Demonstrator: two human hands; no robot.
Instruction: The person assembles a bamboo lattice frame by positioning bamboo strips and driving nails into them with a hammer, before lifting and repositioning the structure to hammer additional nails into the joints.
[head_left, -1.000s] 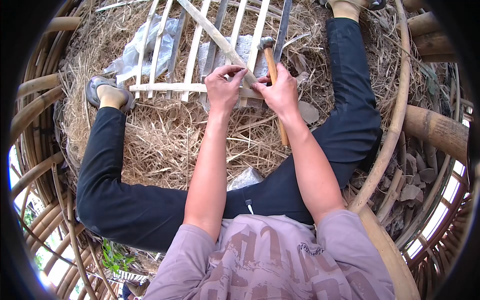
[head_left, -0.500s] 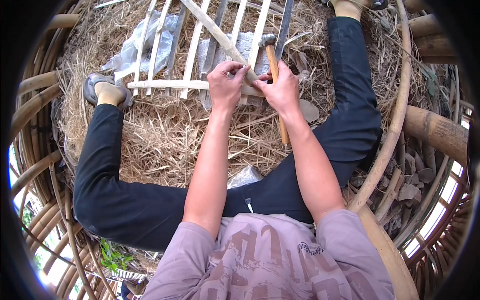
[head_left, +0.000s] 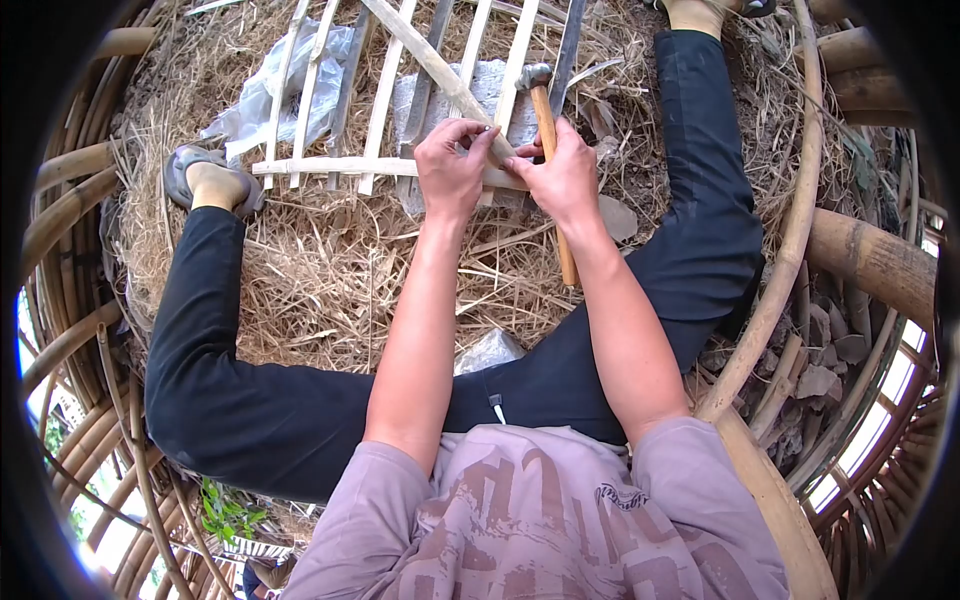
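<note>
A: What is the left hand (head_left: pixel 452 165) doing?

B: Its grip is pinched closed at the fingertips on a tiny object (head_left: pixel 488 129), too small to name, just above the diagonal slat (head_left: pixel 436 74).

A: And the right hand (head_left: pixel 560 178)?

B: Thumb and fingers grasp the near end of that slat, which runs off toward eleven o'clock.

A: Where's the hammer (head_left: pixel 545 115)?

B: It lies along the right hand, its metal head at twelve o'clock, the butt of its wooden handle at six. The hand covers the middle, so I can't tell whether any finger holds it.

A: What's around the hands?

B: A cross slat (head_left: pixel 335 165) stretches toward nine o'clock, with several upright slats (head_left: pixel 388 100) crossing it. A pale grey slab (head_left: pixel 488 90) sits under them at one o'clock from the left hand, and plastic sheeting (head_left: pixel 258 100) at ten.

A: Anything nearer the body?

B: Dry straw (head_left: pixel 320 300) covers the ground, with crumpled clear plastic (head_left: pixel 488 352) at six o'clock and a flat stone (head_left: pixel 617 220) at four from the right hand.
</note>
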